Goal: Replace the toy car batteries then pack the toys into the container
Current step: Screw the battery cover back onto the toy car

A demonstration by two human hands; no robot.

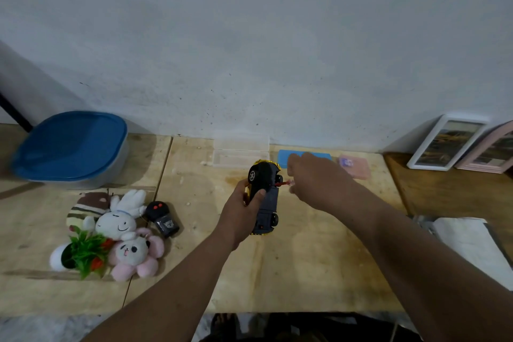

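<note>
A yellow toy car (265, 197) stands on its side on the wooden table (305, 258), its dark underside facing right. My left hand (243, 209) grips its body from the left. My right hand (311, 178) holds a small red-handled screwdriver (283, 183) whose tip touches the car's underside near the front wheels. At the far left stands a container with a blue lid (70, 144), shut. A black remote (162, 218) lies beside a pile of plush toys (119, 230) and a small potted plastic plant (80, 255).
A clear plastic case (241, 153) lies open against the wall behind the car. A blue box (284, 157) and a pink box (355, 166) sit behind my right hand. Two picture frames (447, 141) lean on the wall at right. White paper (472, 244) lies near the right edge.
</note>
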